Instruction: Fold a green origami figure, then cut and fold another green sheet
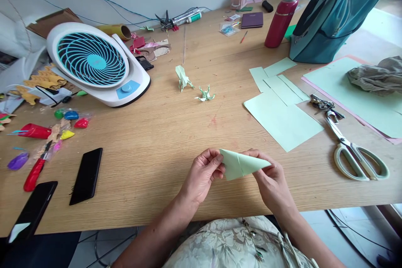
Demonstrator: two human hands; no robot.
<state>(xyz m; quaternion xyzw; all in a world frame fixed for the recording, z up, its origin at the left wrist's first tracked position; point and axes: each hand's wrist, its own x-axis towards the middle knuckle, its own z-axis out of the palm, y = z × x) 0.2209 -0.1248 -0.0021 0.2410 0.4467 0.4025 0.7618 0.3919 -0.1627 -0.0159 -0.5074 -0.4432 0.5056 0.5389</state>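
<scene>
A pale green sheet of paper (240, 164), folded into a triangle with a crease across it, is held up just above the table's front edge. My left hand (205, 171) pinches its left corner between thumb and fingers. Around the right side of the paper, my right hand (271, 178) grips near the pointed corner, its fingertips partly hidden behind the sheet. Beyond my hands stand two small folded green paper figures, a taller one (182, 78) and a spiky one (206, 93). Several flat green paper pieces (282, 121) lie to the right.
White-handled scissors (358, 155) and keys (325, 104) lie at right. Behind them are a red bottle (281, 23) and a teal bag (329, 21). A fan (97, 63) stands at left, with two black phones (86, 176) and a red-handled knife (36, 171) nearer me.
</scene>
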